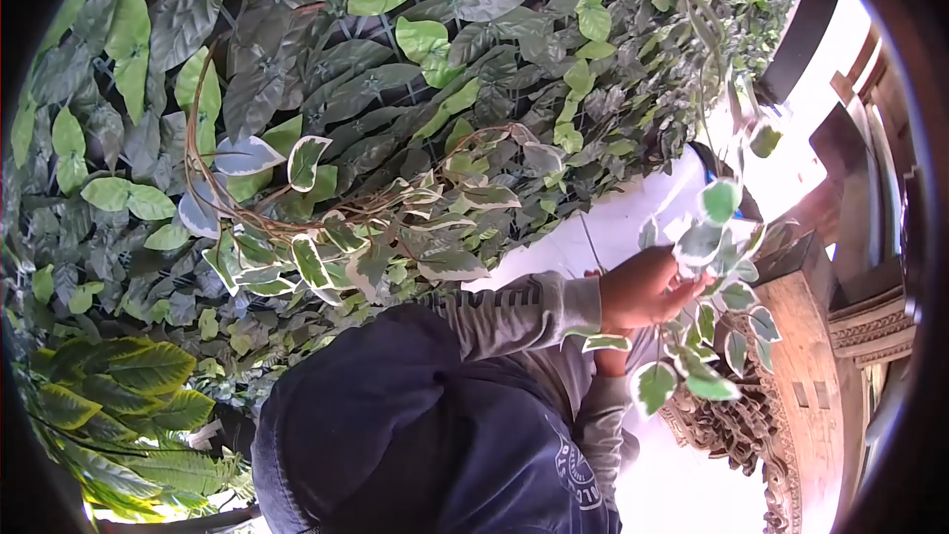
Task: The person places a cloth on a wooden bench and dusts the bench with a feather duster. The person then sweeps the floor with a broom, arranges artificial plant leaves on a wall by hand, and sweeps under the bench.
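Note:
My left hand (647,287) reaches out from a grey sleeve with dark lettering. Its fingers are closed in a pinch on a variegated ivy vine (698,243), whose green leaves have white edges. The vine runs upward past the bright gap, and leafy ends hang around both hands. Just below, my right hand (611,363) is close to the same leaves; its fingers are hidden behind the foliage and the left hand. Another bundle of variegated ivy (331,237), with brown stems, lies against the leafy wall to the left of my hands.
A wall of artificial leaves (366,89) on a grid spans the top and left. Carved wooden furniture (811,405) stands close on the right. A yellow-edged leafy plant (129,386) is at lower left. Dark cloth with a white logo (578,470) fills the lower middle.

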Action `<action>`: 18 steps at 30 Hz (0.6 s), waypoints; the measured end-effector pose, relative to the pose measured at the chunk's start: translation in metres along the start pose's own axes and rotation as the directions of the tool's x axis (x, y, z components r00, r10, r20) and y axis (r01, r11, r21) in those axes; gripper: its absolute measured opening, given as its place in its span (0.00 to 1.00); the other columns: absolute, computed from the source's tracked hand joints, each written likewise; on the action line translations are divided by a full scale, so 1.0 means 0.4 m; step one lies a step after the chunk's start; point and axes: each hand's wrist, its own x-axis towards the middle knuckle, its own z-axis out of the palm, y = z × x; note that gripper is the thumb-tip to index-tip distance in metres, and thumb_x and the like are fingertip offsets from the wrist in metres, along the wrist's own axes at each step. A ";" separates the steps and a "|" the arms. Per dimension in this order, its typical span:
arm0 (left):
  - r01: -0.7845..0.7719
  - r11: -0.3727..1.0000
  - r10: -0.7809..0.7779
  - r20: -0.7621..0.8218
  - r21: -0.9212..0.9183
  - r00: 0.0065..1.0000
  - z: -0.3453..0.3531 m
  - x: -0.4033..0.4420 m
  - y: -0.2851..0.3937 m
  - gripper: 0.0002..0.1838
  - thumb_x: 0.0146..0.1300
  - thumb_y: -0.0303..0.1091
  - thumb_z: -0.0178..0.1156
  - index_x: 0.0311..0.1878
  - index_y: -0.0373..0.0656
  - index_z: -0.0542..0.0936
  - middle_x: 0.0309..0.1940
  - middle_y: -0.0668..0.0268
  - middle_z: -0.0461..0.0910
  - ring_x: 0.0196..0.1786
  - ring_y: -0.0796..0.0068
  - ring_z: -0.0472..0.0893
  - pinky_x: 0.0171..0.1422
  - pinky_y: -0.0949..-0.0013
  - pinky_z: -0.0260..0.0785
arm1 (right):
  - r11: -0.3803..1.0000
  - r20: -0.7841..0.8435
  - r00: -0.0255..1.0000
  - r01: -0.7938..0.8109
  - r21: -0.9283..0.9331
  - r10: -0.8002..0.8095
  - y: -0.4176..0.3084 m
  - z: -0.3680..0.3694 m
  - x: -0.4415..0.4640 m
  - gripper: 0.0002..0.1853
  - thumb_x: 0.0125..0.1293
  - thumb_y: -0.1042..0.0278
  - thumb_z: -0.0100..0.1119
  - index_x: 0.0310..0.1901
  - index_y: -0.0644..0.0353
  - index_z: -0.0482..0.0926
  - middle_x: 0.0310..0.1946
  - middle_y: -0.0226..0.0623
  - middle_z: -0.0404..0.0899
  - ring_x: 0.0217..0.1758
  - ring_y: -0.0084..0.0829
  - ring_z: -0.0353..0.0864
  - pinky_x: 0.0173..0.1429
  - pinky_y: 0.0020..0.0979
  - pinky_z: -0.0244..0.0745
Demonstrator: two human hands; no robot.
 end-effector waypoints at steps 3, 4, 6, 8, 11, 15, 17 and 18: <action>-0.096 0.995 0.097 -0.091 0.013 0.991 -0.005 0.041 -0.016 0.10 0.58 0.31 0.56 0.41 0.38 0.71 0.22 0.59 0.74 0.23 0.68 0.75 0.26 0.68 0.64 | 0.984 -0.087 0.996 -0.012 0.177 0.028 -0.048 0.043 0.027 0.21 0.57 0.68 0.57 0.51 0.67 0.66 0.48 0.45 0.70 0.45 0.28 0.72 0.45 0.27 0.69; -0.012 0.996 0.018 -0.064 0.088 0.998 -0.024 0.052 0.002 0.09 0.58 0.31 0.56 0.40 0.38 0.71 0.20 0.61 0.74 0.22 0.68 0.74 0.25 0.67 0.62 | 0.972 -0.111 0.993 -0.009 0.235 0.036 -0.059 0.041 0.021 0.20 0.57 0.68 0.56 0.50 0.67 0.66 0.48 0.45 0.70 0.45 0.27 0.72 0.45 0.27 0.69; -0.205 0.966 0.237 -0.224 0.157 0.945 -0.041 0.079 0.014 0.09 0.56 0.29 0.58 0.38 0.39 0.71 0.19 0.62 0.72 0.20 0.67 0.72 0.24 0.67 0.60 | 0.957 -0.133 0.990 -0.001 0.290 0.041 -0.088 0.032 0.032 0.20 0.58 0.68 0.55 0.50 0.67 0.67 0.48 0.45 0.70 0.45 0.27 0.73 0.44 0.27 0.69; -0.232 0.948 0.282 -0.232 0.218 0.931 -0.053 0.100 -0.002 0.09 0.55 0.28 0.58 0.38 0.39 0.70 0.19 0.62 0.71 0.19 0.69 0.71 0.25 0.68 0.62 | 0.951 -0.150 0.986 -0.110 -0.290 0.068 -0.120 0.016 0.055 0.20 0.59 0.66 0.54 0.49 0.69 0.66 0.45 0.44 0.72 0.45 0.24 0.73 0.42 0.26 0.70; -0.128 0.988 0.142 -0.173 0.086 0.975 -0.072 0.118 0.067 0.12 0.56 0.28 0.58 0.44 0.39 0.71 0.31 0.62 0.77 0.29 0.72 0.77 0.32 0.71 0.69 | 0.995 -0.239 0.966 0.101 0.006 -0.097 -0.128 0.034 0.087 0.18 0.62 0.68 0.51 0.50 0.69 0.66 0.43 0.42 0.75 0.46 0.27 0.74 0.46 0.28 0.70; -0.128 0.990 0.135 -0.142 0.058 0.981 -0.056 0.128 0.115 0.10 0.53 0.24 0.56 0.37 0.38 0.66 0.21 0.61 0.69 0.20 0.68 0.71 0.25 0.66 0.62 | 0.993 -0.205 0.975 0.099 0.070 -0.083 -0.152 0.049 0.052 0.18 0.61 0.69 0.51 0.50 0.69 0.66 0.43 0.42 0.75 0.46 0.27 0.74 0.46 0.28 0.70; -0.184 0.976 0.201 -0.156 0.117 0.967 -0.050 0.133 0.113 0.10 0.53 0.24 0.56 0.36 0.38 0.66 0.21 0.60 0.69 0.20 0.66 0.71 0.25 0.65 0.61 | 0.990 -0.183 0.980 0.098 0.106 -0.077 -0.173 0.082 0.086 0.18 0.61 0.69 0.51 0.50 0.69 0.66 0.43 0.42 0.75 0.46 0.27 0.75 0.46 0.28 0.70; -0.237 0.955 0.266 -0.162 0.178 0.950 -0.049 0.135 0.112 0.10 0.52 0.24 0.55 0.36 0.38 0.65 0.21 0.59 0.69 0.21 0.63 0.71 0.25 0.64 0.61 | 0.987 -0.174 0.982 0.097 0.126 -0.075 -0.183 0.087 0.130 0.18 0.61 0.69 0.51 0.50 0.69 0.66 0.43 0.42 0.75 0.46 0.27 0.75 0.46 0.28 0.70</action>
